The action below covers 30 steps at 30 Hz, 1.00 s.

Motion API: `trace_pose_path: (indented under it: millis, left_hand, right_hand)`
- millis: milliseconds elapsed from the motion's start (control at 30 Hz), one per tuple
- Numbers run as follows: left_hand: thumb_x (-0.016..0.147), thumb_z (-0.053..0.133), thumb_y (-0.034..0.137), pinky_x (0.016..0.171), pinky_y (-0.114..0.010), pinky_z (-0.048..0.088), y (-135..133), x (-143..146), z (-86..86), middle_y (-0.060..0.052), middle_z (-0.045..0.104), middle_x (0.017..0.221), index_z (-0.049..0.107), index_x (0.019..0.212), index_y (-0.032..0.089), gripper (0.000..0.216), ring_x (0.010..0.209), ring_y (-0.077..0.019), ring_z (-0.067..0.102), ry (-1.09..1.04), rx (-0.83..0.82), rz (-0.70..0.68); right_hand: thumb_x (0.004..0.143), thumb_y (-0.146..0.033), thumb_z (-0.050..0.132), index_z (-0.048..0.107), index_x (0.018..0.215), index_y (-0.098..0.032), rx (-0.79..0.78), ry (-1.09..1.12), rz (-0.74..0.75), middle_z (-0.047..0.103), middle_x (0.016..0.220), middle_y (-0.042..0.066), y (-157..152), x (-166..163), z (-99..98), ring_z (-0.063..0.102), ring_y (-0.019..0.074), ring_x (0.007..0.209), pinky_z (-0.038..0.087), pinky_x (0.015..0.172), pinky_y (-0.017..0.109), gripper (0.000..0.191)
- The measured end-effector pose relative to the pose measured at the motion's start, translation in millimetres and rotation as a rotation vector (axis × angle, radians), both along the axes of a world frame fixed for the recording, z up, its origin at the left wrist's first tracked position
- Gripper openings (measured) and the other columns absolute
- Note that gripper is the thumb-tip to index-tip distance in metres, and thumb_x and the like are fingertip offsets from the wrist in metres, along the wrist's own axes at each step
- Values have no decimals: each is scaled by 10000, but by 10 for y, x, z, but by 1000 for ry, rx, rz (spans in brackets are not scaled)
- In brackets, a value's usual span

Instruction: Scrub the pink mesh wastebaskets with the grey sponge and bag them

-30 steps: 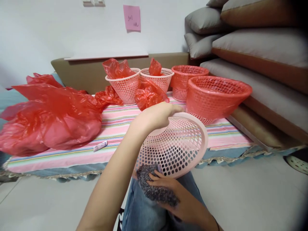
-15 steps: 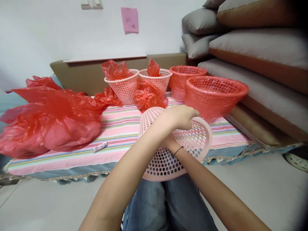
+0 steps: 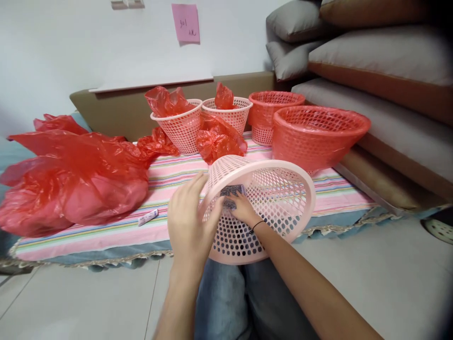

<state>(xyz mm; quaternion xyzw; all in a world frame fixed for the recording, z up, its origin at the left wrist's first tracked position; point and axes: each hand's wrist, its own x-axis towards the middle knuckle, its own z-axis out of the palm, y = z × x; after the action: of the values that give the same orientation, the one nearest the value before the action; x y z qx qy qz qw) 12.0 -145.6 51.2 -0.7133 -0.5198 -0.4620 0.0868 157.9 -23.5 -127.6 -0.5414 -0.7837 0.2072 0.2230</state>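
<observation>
Fingertips of your right hand (image 3: 245,212) lie hidden behind the grey pad (image 3: 231,192) inside the pink basket (image 3: 286,208); left of your left hand (image 3: 187,226), the tube (image 3: 147,216) has unreadably small print.

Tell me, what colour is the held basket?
Pale pink; the basket shows best in the head view.

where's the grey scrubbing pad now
Head view, centre: the grey scrubbing pad sits inside the pale pink basket, held by the right hand; the left hand rests outside it.

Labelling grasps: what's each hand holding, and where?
Left hand lies flat on the outer wall of the pink basket, not gripping; right hand, inside it, holds a grey pad under its fingers.
</observation>
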Motion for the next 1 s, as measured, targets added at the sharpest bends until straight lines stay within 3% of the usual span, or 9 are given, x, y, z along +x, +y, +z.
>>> trace_pose_path:
  millis: [100, 200, 267, 367, 433, 533, 633, 833, 1000]
  left_hand:
    - [945, 583, 308, 1070, -472, 441, -269, -33, -582, -104, 640, 1261, 522, 1322, 261, 385, 1200, -265, 597, -300, -91, 278]
    - [964, 540, 320, 1049, -412, 491, -427, 97, -1103, -113, 584, 1329, 428, 1389, 264, 442, 1247, -241, 586, -474, -267, 311]
    - [980, 500, 309, 1049, -397, 497, -456, 184, -1349, -140, 565, 1340, 374, 1414, 231, 458, 1283, -243, 569, -499, -283, 323]
    - [997, 444, 284, 1105, -414, 446, -405, 238, -1528, -187, 472, 1449, 229, 1491, 215, 543, 1389, -250, 474, -531, -274, 315]
    - [997, 441, 277, 1148, -429, 393, -335, 234, -1544, -181, 440, 1494, 234, 1503, 224, 550, 1422, -246, 433, -574, -214, 305]
    - [970, 519, 289, 1124, -404, 411, -237, 217, -1497, -149, 547, 1402, 420, 1431, 215, 477, 1331, -245, 529, -672, -28, 325]
    - [927, 599, 290, 1058, -362, 461, -207, 215, -1423, -120, 632, 1271, 538, 1352, 212, 436, 1200, -236, 614, -691, 72, 345]
    - [944, 564, 200, 1061, -344, 454, -272, 177, -1166, -99, 624, 1343, 548, 1364, 247, 423, 1253, -223, 594, -547, 99, 251]
    - [940, 561, 192, 992, -301, 471, -232, 17, -1004, -75, 656, 1257, 554, 1343, 245, 407, 1163, -201, 626, -453, 38, 186]
  right_hand:
    - [830, -222, 694, 616, 1348, -178, -21, -2, -36, 534, 1479, 135, 28, 1, -94, 372, 343, 1445, 303, 1180, 542, 526]
    - [847, -212, 661, 610, 1360, -183, -22, 10, -47, 523, 1493, 116, 44, 5, -127, 363, 329, 1455, 299, 1190, 522, 516]
    - [866, -212, 642, 621, 1349, -186, -22, 18, -41, 532, 1486, 111, 42, 4, -116, 366, 326, 1453, 303, 1189, 522, 484]
    - [874, -254, 654, 657, 1307, -192, -22, 33, -15, 570, 1448, 116, -21, 3, -61, 397, 338, 1434, 313, 1183, 545, 437]
    - [881, -273, 652, 673, 1286, -185, -19, 50, 21, 604, 1410, 122, -138, 19, -15, 433, 326, 1413, 322, 1186, 532, 414]
    - [883, -210, 621, 656, 1309, -206, -18, 74, 103, 616, 1401, 90, -459, 99, 45, 467, 277, 1395, 338, 1193, 490, 428]
    - [859, -177, 612, 608, 1367, -240, -52, 147, 170, 542, 1478, 72, -911, 234, 116, 385, 304, 1454, 297, 1200, 574, 512]
    - [840, -142, 624, 607, 1368, -282, -207, 376, 286, 511, 1503, 64, -1764, 467, 427, 339, 307, 1478, 211, 1216, 633, 546]
    - [899, -314, 664, 647, 1318, -296, -421, 657, 253, 587, 1434, 58, -2034, 611, 561, 402, 268, 1448, 252, 1222, 561, 420]
